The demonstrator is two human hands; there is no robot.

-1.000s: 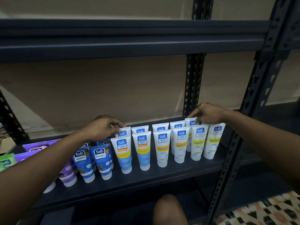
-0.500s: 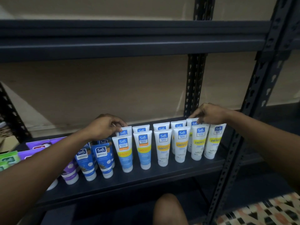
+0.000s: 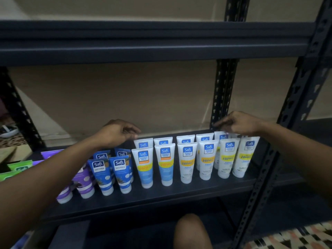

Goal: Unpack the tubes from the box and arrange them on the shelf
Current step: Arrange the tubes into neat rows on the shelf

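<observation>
Two rows of Safi tubes stand cap-down on the dark shelf [image 3: 161,198]: white-and-yellow tubes [image 3: 186,162] on the right, light blue ones [image 3: 143,168] in the middle, then dark blue tubes [image 3: 100,175] and purple tubes [image 3: 84,184] on the left. My left hand [image 3: 116,133] hovers with loosely curled fingers just left of the top of a back-row tube [image 3: 143,143] and holds nothing. My right hand [image 3: 240,123] hangs over the rightmost back-row tube [image 3: 222,136], fingers bent down at its top edge and blurred. No box is in view.
Green packs [image 3: 18,168] lie at the shelf's far left. An upper shelf [image 3: 161,42] runs overhead. Perforated uprights stand behind [image 3: 224,96] and at the front right [image 3: 265,177]. My knee [image 3: 192,232] is below the shelf, with patterned floor [image 3: 296,238] at the lower right.
My left hand has lifted off the top of the back-row tube it was touching. My right hand has risen slightly over the back right tubes. The tubes stay where they were.
</observation>
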